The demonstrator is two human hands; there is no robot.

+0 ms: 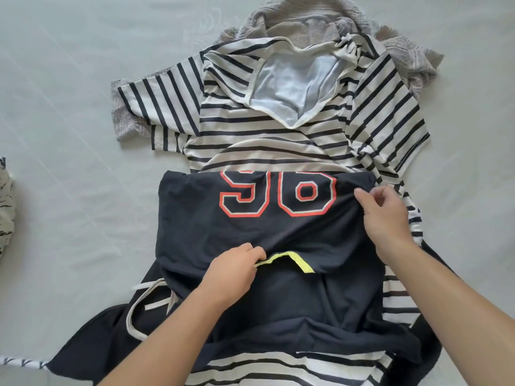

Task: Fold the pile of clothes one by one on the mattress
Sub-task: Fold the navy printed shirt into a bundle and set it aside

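Note:
A navy T-shirt with an orange-and-white number print lies on top of the pile, partly folded over itself. My left hand pinches its neon-yellow collar trim near the middle. My right hand grips the shirt's upper right edge. Beneath it spreads a white shirt with black stripes, its V-neck open. A grey textured garment lies under that at the far end. Another dark garment with a white drawstring sticks out at the lower left.
The pale mattress surrounds the pile on the left, right and far side. A cream garment with dark markings lies at the left edge. A white patterned strip of cloth shows at the bottom left.

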